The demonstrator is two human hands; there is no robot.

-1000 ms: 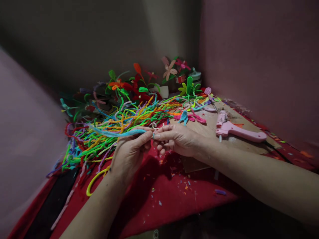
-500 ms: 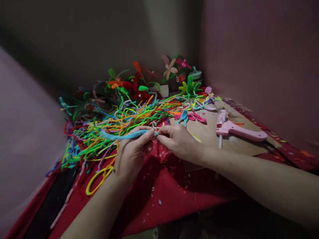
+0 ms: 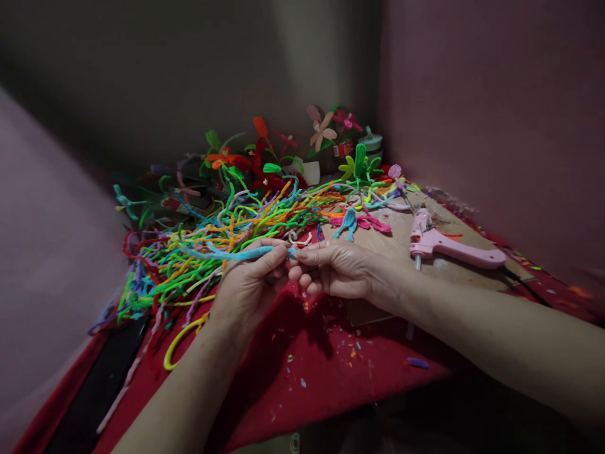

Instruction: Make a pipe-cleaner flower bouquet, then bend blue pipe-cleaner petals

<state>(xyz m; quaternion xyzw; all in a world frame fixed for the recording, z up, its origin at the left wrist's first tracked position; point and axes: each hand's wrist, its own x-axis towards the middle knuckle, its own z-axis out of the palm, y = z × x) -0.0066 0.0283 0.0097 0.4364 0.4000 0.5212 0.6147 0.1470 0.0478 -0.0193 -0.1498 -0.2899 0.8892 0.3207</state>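
Between both hands stretches a light blue pipe cleaner (image 3: 241,255), its loose end pointing left over the heap. My left hand (image 3: 253,277) pinches it between thumb and forefinger. Close beside, my right hand (image 3: 335,268) grips its right end with thumb and fingers closed, the fingertips nearly touching the left hand. Behind the hands spreads a pile of many-coloured pipe cleaners (image 3: 189,271). A finished-looking blue looped piece (image 3: 348,222) lies just beyond my right hand, next to pink petal shapes (image 3: 375,224).
A pink glue gun (image 3: 454,246) with its cord rests on a cardboard sheet (image 3: 454,274) at the right. Pipe-cleaner flowers (image 3: 324,129) and a lidded jar (image 3: 372,142) stand at the back. Yellow scissor-like handles (image 3: 177,347) lie left on the red cloth (image 3: 283,403), among scraps.
My right hand has turned, its lower fingers now showing beneath the pipe cleaner. The blue strand has shifted slightly, and its left end looks more spread apart.
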